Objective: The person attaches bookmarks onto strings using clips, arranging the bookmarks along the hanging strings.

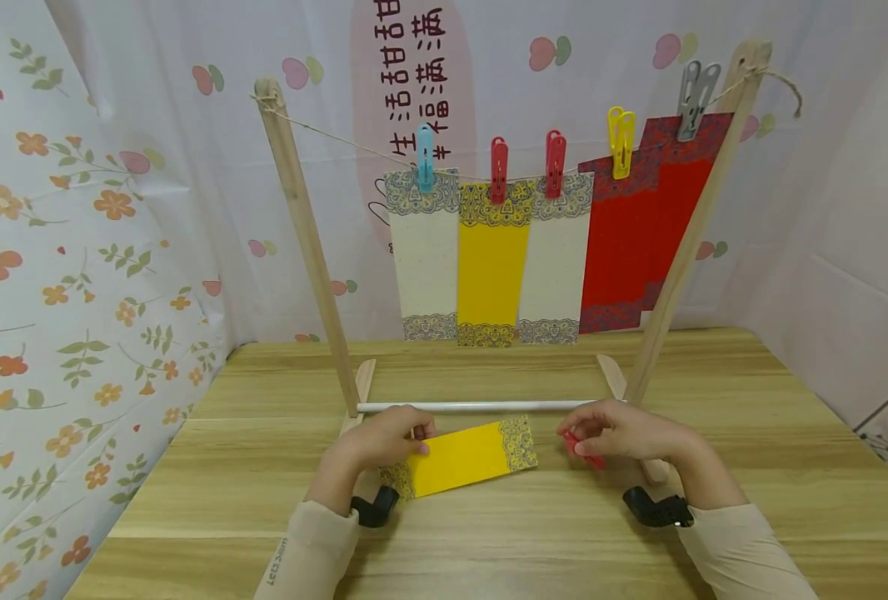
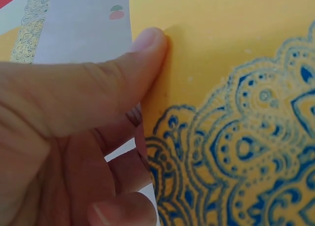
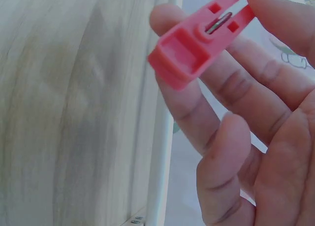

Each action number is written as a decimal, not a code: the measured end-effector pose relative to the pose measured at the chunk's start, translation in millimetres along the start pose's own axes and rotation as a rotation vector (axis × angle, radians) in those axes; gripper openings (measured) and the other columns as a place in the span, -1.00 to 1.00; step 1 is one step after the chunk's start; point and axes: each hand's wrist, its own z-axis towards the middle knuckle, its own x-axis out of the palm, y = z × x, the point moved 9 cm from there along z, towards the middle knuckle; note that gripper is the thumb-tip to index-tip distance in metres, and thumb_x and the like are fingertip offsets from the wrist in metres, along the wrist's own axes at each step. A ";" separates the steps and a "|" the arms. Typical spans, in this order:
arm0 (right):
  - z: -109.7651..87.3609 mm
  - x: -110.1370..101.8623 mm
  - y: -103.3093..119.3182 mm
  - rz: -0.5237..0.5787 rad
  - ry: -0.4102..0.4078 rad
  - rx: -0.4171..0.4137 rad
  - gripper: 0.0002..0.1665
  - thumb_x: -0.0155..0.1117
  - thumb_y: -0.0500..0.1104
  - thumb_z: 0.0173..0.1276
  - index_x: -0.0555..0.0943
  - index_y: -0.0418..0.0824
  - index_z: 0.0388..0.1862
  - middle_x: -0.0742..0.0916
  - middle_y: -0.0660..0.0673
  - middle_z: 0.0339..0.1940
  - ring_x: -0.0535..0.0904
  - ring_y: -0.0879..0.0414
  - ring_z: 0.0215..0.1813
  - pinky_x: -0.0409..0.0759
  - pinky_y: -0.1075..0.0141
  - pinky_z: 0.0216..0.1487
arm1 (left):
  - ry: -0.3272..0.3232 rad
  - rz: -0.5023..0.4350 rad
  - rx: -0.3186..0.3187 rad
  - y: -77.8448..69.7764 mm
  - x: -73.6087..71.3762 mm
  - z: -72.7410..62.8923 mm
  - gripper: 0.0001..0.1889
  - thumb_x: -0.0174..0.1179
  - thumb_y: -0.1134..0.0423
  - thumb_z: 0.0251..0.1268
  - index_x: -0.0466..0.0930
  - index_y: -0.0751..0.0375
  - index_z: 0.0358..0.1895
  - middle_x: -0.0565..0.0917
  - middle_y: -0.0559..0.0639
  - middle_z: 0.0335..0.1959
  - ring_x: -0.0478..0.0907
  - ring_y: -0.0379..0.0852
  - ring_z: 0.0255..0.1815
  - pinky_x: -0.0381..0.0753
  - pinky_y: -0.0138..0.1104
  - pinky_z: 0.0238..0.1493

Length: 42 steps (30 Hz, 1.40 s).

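My left hand (image 1: 391, 435) pinches a yellow paper card (image 1: 462, 458) near its left end, thumb on top and fingers behind. Blue lacy patterns trim both ends of the card, and one fills much of the left wrist view. Over to the right, my right hand (image 1: 624, 432) holds a red plastic clothespin (image 1: 585, 450) between thumb and fingers. In the right wrist view this clothespin (image 3: 199, 41) lies across the fingers, its metal spring showing. A gap separates the card's right end from the clothespin.
Behind the hands stands a wooden frame (image 1: 301, 225) with a white crossbar (image 1: 481, 407) low down. From its string hang white cards (image 1: 429, 267), a yellow card (image 1: 492, 275) and red cards (image 1: 616, 250), held by a blue clothespin (image 1: 425, 158) and several others. A floral curtain (image 1: 114, 292) borders the table.
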 end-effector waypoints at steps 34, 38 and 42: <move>7.1 -3.0 30.0 -0.087 -0.105 -0.148 -0.65 0.14 -0.27 0.50 0.50 -0.37 0.20 0.71 -0.33 -0.13 0.63 0.18 -0.23 0.63 0.36 -0.15 | -0.160 -0.053 0.043 -0.1 -53.9 -36.2 -0.92 0.19 0.39 0.38 0.54 0.20 -0.31 0.56 -0.02 -0.40 0.42 -0.14 -0.37 0.46 -0.38 -0.32; 7.9 -0.9 33.6 -0.097 -0.110 -0.159 -0.66 0.15 -0.26 0.50 0.51 -0.34 0.19 0.71 -0.29 -0.13 0.63 0.20 -0.22 0.63 0.36 -0.16 | -0.164 -0.065 0.056 0.2 -56.3 -39.4 -0.94 0.18 0.39 0.38 0.54 0.21 -0.30 0.57 -0.01 -0.39 0.42 -0.13 -0.37 0.46 -0.38 -0.33; 9.4 1.1 39.2 -0.123 -0.126 -0.170 -0.66 0.16 -0.26 0.49 0.52 -0.32 0.19 0.71 -0.24 -0.11 0.61 0.23 -0.17 0.61 0.38 -0.16 | -0.169 -0.062 0.075 -2.1 -57.8 -40.4 -0.94 0.19 0.40 0.37 0.55 0.21 -0.29 0.57 -0.01 -0.39 0.43 -0.14 -0.37 0.47 -0.38 -0.32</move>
